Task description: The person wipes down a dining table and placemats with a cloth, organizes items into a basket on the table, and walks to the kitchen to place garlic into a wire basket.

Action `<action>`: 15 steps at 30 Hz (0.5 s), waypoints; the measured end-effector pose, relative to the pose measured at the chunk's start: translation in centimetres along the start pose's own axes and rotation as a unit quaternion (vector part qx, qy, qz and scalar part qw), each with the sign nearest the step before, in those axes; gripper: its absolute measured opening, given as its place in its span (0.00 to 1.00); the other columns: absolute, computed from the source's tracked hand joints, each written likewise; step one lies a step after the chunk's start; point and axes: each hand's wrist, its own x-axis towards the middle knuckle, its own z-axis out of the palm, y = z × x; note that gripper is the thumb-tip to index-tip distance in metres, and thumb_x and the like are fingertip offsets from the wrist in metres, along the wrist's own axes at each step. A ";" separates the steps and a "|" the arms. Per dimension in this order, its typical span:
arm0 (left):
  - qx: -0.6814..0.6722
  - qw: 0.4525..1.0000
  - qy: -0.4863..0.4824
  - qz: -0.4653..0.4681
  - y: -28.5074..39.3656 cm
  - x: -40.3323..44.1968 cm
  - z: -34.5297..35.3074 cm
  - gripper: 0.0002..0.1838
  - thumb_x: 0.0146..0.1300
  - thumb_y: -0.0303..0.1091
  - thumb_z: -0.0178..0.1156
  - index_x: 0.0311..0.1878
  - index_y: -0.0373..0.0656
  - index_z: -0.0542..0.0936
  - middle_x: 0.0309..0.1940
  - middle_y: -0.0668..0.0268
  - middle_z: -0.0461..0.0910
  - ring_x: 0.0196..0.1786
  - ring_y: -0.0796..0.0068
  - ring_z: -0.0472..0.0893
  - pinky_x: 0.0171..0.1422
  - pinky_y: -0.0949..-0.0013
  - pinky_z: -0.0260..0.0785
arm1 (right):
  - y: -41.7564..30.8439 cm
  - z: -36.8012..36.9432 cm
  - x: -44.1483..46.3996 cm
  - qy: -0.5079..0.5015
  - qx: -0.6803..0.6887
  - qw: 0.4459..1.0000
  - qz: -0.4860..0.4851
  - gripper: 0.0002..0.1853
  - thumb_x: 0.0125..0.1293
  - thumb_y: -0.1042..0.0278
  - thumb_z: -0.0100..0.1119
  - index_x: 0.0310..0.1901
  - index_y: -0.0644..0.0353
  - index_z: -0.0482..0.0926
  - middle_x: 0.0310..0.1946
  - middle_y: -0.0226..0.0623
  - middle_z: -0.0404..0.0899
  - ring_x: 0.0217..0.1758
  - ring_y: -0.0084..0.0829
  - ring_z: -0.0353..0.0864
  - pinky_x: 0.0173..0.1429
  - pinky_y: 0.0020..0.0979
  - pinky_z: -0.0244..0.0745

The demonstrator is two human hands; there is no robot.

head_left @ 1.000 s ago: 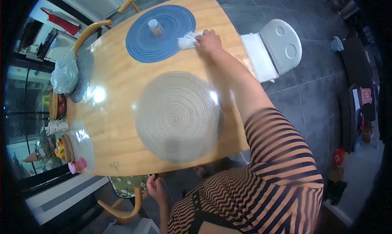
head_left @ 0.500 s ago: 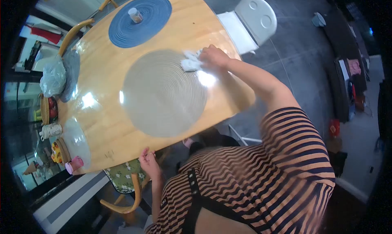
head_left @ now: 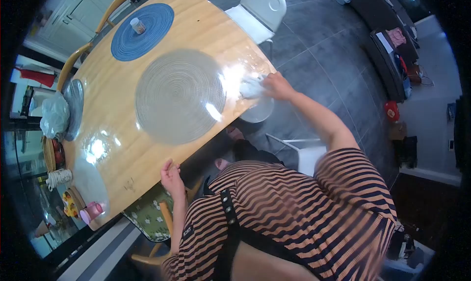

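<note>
My right hand [head_left: 279, 86] is closed on a crumpled white cloth [head_left: 251, 87] and presses it on the wooden table [head_left: 120, 107] at its right-hand corner. Bright glare and small wet-looking spots show on the wood there. Left of the cloth lies a round grey woven placemat [head_left: 179, 92]. My left hand [head_left: 172, 177] hovers by the table's near edge with its fingers loosely bent and apart, holding nothing.
Farther back, a small jar [head_left: 138, 26] stands on a blue round placemat [head_left: 157, 40]. At the left are a plastic bag [head_left: 54, 115] and a pink cup [head_left: 91, 212]. A white chair [head_left: 255, 11] stands beyond the table, a flowered chair seat [head_left: 147, 217] below it.
My right hand has moved the cloth off the grey placemat's edge to the table's near right corner. My view has shifted, and my left hand stays by the near edge.
</note>
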 end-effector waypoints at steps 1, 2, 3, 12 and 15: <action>0.002 1.000 -0.005 0.005 -0.1 0.0 -0.2 0.14 0.58 0.22 0.49 0.48 0.33 0.68 0.47 0.59 0.71 0.39 0.76 0.76 0.42 0.78 0.68 | 0.5 0.7 -0.8 0.034 0.004 0.999 0.001 0.13 0.45 0.60 0.60 0.35 0.51 0.76 0.36 0.37 0.72 0.46 0.42 0.65 0.49 0.37 0.64; 0.003 1.000 -0.008 0.006 -0.2 0.0 -0.4 0.14 0.57 0.22 0.49 0.49 0.33 0.68 0.47 0.59 0.71 0.39 0.76 0.76 0.42 0.78 0.68 | 1.0 1.4 -1.7 0.068 0.008 0.998 0.002 0.13 0.45 0.61 0.61 0.35 0.52 0.76 0.36 0.38 0.72 0.46 0.42 0.65 0.49 0.37 0.64; 0.004 1.000 -0.011 0.005 -0.2 0.0 -0.7 0.14 0.57 0.22 0.49 0.49 0.33 0.67 0.47 0.60 0.71 0.39 0.76 0.76 0.42 0.78 0.68 | 1.6 2.2 -2.7 0.101 0.013 0.995 0.003 0.13 0.44 0.62 0.61 0.34 0.53 0.76 0.36 0.38 0.72 0.46 0.42 0.65 0.49 0.37 0.64; 0.028 0.999 -0.025 -0.017 0.0 0.0 -1.1 0.14 0.57 0.23 0.49 0.48 0.34 0.68 0.38 0.64 0.73 0.36 0.79 0.75 0.40 0.79 0.67 | 2.7 1.4 -6.3 0.211 0.101 0.950 0.207 0.11 0.46 0.62 0.61 0.33 0.55 0.75 0.37 0.36 0.72 0.44 0.38 0.67 0.49 0.34 0.63; 0.008 1.000 -0.017 -0.006 0.8 0.4 -0.1 0.14 0.58 0.23 0.48 0.48 0.34 0.68 0.34 0.65 0.73 0.34 0.80 0.74 0.40 0.79 0.67 | 0.6 -2.1 -2.7 0.242 0.133 0.948 0.155 0.12 0.46 0.61 0.61 0.33 0.54 0.76 0.36 0.35 0.73 0.44 0.38 0.67 0.49 0.33 0.64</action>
